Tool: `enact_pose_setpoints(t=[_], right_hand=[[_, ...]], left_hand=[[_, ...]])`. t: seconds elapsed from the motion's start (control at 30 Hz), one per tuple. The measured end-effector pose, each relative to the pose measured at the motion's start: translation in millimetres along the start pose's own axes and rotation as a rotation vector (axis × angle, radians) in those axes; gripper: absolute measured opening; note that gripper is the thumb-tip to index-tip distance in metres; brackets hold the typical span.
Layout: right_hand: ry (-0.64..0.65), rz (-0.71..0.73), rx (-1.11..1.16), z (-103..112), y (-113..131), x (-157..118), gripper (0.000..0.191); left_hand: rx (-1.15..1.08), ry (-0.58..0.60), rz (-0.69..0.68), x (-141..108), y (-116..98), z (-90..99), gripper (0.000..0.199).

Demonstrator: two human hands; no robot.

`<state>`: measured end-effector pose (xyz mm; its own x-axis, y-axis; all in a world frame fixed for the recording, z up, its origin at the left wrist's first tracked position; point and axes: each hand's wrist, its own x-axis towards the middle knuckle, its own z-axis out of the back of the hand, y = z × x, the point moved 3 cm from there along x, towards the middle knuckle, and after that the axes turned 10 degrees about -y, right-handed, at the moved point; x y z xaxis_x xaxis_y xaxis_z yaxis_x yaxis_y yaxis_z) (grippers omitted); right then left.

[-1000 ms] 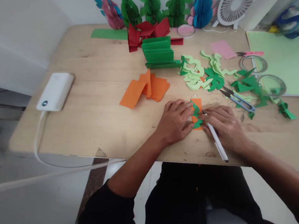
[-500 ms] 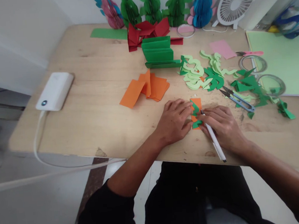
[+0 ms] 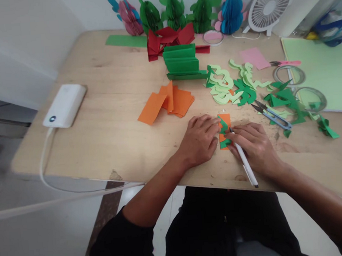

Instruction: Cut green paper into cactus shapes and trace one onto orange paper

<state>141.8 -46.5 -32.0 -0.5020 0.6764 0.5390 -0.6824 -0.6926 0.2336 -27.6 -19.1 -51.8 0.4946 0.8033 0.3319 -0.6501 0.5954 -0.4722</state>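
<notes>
A small orange paper point(image 3: 226, 117) lies on the table between my hands, with a wavy green paper cutout point(image 3: 223, 126) on top. My left hand point(image 3: 200, 140) rests from the left, its fingers stretched out and their tips touching the cutout and the orange paper. A white pen point(image 3: 244, 161) is in my right hand point(image 3: 253, 143), held between thumb and fingers with its dark end near the papers. My right fingertips touch the right edge of the papers and hide part of it.
Nearby are folded orange papers point(image 3: 173, 100), light green cutouts point(image 3: 220, 82), blue thread snips point(image 3: 272, 116) and green scraps point(image 3: 284, 97). Farther back stand folded green paper point(image 3: 181, 62), red paper point(image 3: 178, 34) and a white fan point(image 3: 270, 5). A white power bank point(image 3: 64, 105) with a cable lies left.
The whole view has shifted slightly. Both hands, the pen and the papers keep nearly the same positions.
</notes>
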Motion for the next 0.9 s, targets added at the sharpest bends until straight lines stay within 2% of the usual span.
enact_pose_setpoints(t=[0.5, 0.9], right_hand=[[-0.001, 0.014, -0.013, -1.7, -0.3, -0.7, 0.017], [-0.014, 0.022, -0.013, -2.6, -0.9, -1.4, 0.019]], left_hand=[[-0.007, -0.013, -0.016, -0.7, -0.6, 0.9, 0.029], [-0.049, -0.015, 0.023, -0.2, 0.6, -0.1, 0.035]])
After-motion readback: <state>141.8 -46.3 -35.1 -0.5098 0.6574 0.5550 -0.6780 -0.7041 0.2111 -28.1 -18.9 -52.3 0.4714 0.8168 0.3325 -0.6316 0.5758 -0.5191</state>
